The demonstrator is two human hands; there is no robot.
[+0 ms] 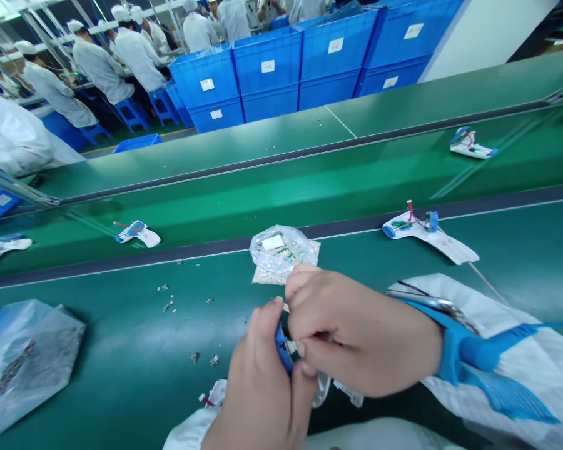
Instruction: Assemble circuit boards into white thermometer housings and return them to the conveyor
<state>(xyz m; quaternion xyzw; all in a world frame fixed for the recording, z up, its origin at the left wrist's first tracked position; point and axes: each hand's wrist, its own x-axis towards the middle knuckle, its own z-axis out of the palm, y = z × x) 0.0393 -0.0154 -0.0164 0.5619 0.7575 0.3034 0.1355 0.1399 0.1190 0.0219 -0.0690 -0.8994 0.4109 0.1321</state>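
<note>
Low in the middle of the view, my left hand is closed round a small blue and white plastic part. My right hand is closed beside it, its fingertips pinched against the same part; what they pinch is too small to name. A blue strap runs round my right wrist over the white sleeve. Just beyond my hands lies a clear bag of small components on the green table.
Several white and blue device halves lie on the green conveyor: one near right, one far right, one left, one at the left edge. Loose screws dot the table. Another clear bag lies left. Blue crates and white-coated workers stand behind.
</note>
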